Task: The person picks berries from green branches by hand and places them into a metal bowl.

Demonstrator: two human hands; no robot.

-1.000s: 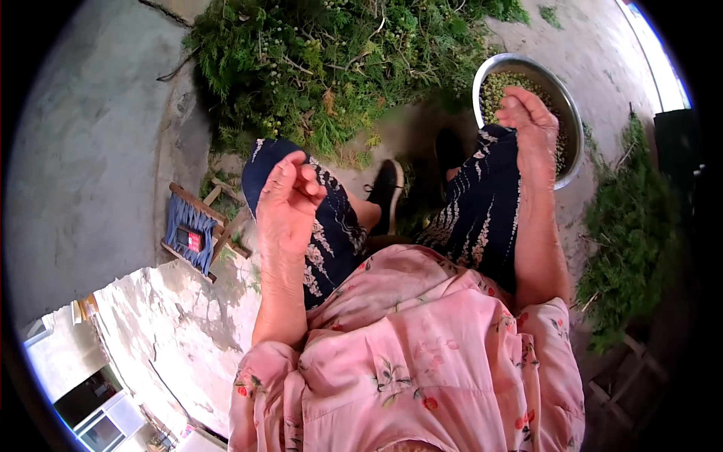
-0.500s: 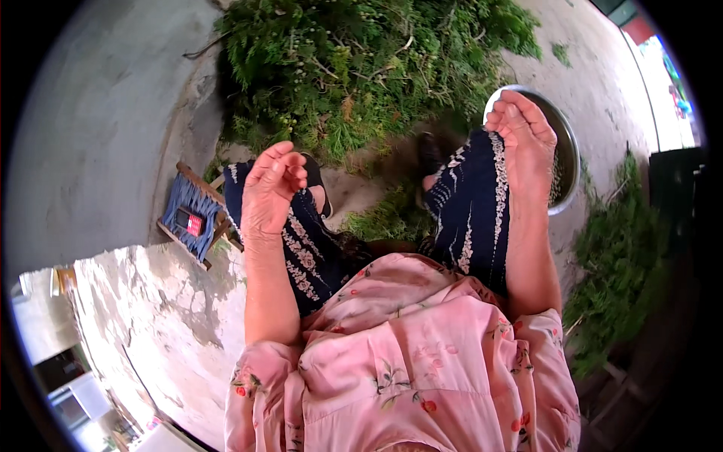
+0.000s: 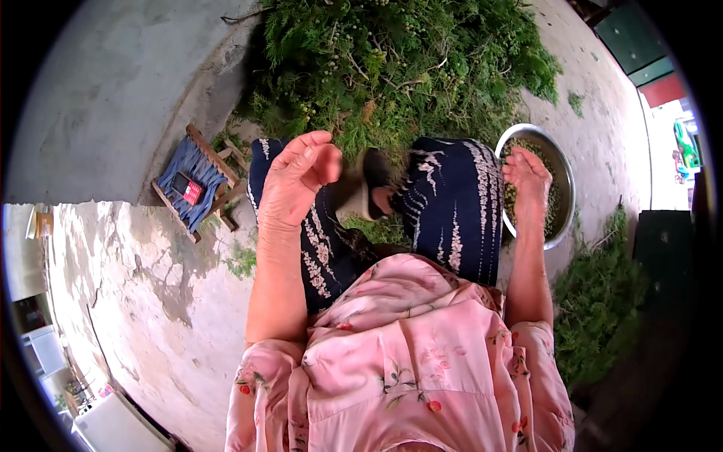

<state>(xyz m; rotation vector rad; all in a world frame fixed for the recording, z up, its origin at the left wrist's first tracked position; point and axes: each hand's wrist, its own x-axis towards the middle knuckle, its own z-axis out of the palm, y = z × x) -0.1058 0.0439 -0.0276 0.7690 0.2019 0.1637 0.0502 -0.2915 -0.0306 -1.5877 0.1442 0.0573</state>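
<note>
Fingers [image 3: 309, 141] of the left hand [image 3: 292, 184] curl loosely, narrowly gapped; right hand [image 3: 530, 184], fingers half-curled, hangs before the metal basin [image 3: 569, 200] of green cones [image 3: 553, 202].

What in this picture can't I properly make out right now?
All in the head view:
Left hand: curled, blurred fingers hide whether anything small is inside.
Metal basin: the right hand covers part of its contents.
Branch pile: cut off by the top edge.
Dark shoe: blurred, so no detail.
Other foot: out of sight, probably behind the dark trousers.
Branches on the right: fade into the dark rim.
</note>
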